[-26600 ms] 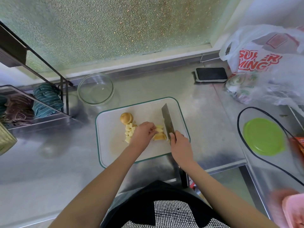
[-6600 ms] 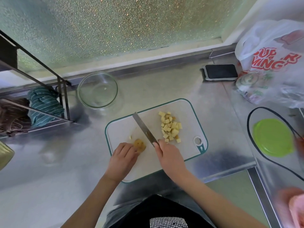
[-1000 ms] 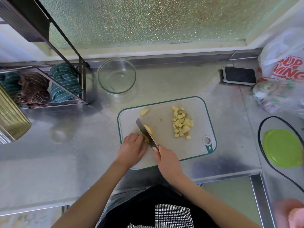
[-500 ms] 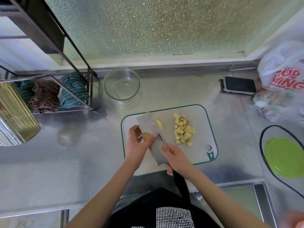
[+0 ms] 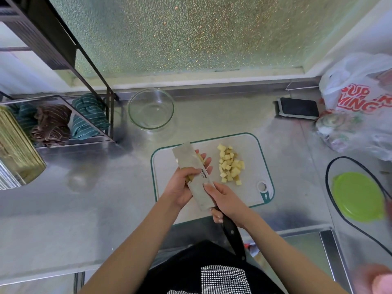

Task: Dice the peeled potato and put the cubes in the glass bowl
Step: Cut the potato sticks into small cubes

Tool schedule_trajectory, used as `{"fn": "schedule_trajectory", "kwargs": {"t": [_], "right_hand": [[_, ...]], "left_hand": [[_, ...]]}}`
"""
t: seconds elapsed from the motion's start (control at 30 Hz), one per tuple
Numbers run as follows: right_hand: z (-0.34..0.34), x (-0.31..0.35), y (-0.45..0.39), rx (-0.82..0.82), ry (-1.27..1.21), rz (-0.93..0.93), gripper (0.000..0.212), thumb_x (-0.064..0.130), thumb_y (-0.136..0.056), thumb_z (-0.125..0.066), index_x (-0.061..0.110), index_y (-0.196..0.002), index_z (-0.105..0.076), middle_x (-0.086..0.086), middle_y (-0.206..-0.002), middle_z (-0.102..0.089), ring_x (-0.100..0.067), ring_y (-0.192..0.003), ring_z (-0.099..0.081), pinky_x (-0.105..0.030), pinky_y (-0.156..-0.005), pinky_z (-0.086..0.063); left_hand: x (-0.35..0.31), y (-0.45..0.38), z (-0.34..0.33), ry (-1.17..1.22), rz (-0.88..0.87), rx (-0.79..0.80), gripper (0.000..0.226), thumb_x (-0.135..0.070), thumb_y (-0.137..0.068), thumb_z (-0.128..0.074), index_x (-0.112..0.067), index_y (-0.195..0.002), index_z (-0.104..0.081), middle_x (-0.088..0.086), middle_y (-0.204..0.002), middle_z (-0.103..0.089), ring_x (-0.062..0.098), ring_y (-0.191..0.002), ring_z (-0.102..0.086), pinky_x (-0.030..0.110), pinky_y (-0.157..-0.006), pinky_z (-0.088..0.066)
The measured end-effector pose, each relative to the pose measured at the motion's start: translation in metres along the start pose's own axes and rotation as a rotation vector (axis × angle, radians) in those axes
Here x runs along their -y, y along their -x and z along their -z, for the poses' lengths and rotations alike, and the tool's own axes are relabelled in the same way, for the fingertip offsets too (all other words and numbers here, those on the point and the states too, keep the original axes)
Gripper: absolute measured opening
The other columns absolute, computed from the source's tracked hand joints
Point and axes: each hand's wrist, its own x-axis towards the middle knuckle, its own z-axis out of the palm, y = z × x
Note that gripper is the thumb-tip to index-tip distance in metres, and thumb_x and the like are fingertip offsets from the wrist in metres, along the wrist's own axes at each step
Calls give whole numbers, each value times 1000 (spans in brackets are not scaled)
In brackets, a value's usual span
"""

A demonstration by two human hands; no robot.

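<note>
A pile of yellow potato cubes [image 5: 230, 164] lies on the right half of the white, teal-edged cutting board [image 5: 252, 147]. The glass bowl [image 5: 135, 122] stands behind the board's left corner with nothing in it. My right hand [image 5: 228, 198] grips the black handle of a cleaver [image 5: 188, 160], held flat above the board, with the forefinger lying on the blade. My left hand [image 5: 180, 187] reaches under the blade, fingertips showing past its right edge. Its thumb pinches a potato piece [image 5: 189, 178] against the blade. The rest of that piece is hidden.
A wire rack with rolled striped towels [image 5: 87, 117] stands left of the bowl. At the back right lie a phone [image 5: 299, 108] and a white plastic bag [image 5: 360, 96]. A green lid [image 5: 358, 194] inside a black cable loop sits at the right.
One second ago the cleaver was cutting a potato piece on the board. It has since been lifted and turned flat, and my left hand has moved under the blade, thumb on the potato piece.
</note>
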Motion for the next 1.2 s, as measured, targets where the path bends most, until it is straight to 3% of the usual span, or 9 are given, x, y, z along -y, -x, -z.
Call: {"fn": "schedule_trajectory", "kwargs": {"t": [0.2, 0.37, 0.4, 0.5, 0.63, 0.7, 0.9, 1.07, 1.2], "right_hand": [[1, -1, -3, -123, -4, 31, 27, 35, -99, -41, 11, -94, -53, 4, -47, -52, -12, -32, -33, -20, -35, -33], [20, -1, -9, -257, -86, 62, 30, 41, -96, -46, 12, -101, -53, -12, -61, -43, -14, -35, -33, -22, -35, -32], [24, -1, -9, -267, -78, 62, 30, 41, -96, -46, 12, -101, -53, -12, -61, -42, -14, -35, -33, -22, -35, -33], [32, -3, -7, -286, -50, 68, 30, 40, -97, -45, 12, -97, -52, -9, -55, -38, -14, -35, -33, -23, -35, -33], [36, -8, -4, -313, -43, 57, 30, 40, -98, -43, 11, -99, -53, -6, -51, -37, -14, -35, -32, -23, -35, -33], [36, -10, -3, -314, -57, 51, 31, 40, -97, -44, 11, -102, -53, -6, -51, -37, -14, -36, -32, -23, -36, -34], [36, -12, -2, -338, -63, 26, 32, 40, -98, -44, 9, -98, -52, -8, -53, -39, -14, -35, -33, -23, -35, -34], [39, -12, -3, -367, -49, 41, 31, 40, -97, -45, 11, -92, -52, -7, -51, -39, -15, -36, -33, -24, -36, -34], [41, -10, -5, -374, -49, 40, 31, 40, -97, -44, 10, -95, -52, -7, -52, -39, -15, -36, -33, -24, -35, -35]], "left_hand": [[2, 0, 5, -86, -4, -115, 42, 10, -84, -43, -6, -122, -51, 20, -114, -61, 31, -103, -61, 40, -82, -55], [0, 4, 17, -71, -39, -262, 32, 11, -84, -52, -13, -103, -60, 10, -100, -67, 23, -91, -66, 33, -75, -56], [-2, 5, 19, -256, -89, -338, 28, 7, -83, -57, -15, -101, -60, 8, -101, -67, 21, -90, -66, 29, -70, -54], [-7, 3, 34, -1138, -392, -499, 20, -12, -81, -68, -21, -96, -60, -7, -95, -63, 11, -82, -60, 10, -60, -43], [-12, -8, 59, -1998, -762, -221, 21, -17, -75, -75, -15, -92, -62, -3, -81, -63, 20, -75, -57, 24, -56, -44], [-10, -16, 70, -2192, -935, -85, 25, -16, -67, -82, -12, -84, -64, 1, -72, -62, 25, -67, -58, 28, -52, -46], [1, -29, 77, -2371, -888, -38, 33, -28, -70, -77, -12, -92, -58, 7, -87, -57, 27, -79, -53, 37, -67, -50], [3, -29, 85, -2339, -806, -73, 46, -46, -77, -60, -13, -107, -49, 9, -108, -52, 28, -101, -47, 43, -88, -46], [0, -24, 88, -2345, -796, 40, 64, -60, -75, -50, -12, -117, -44, 8, -119, -47, 27, -116, -39, 50, -109, -22]]}}
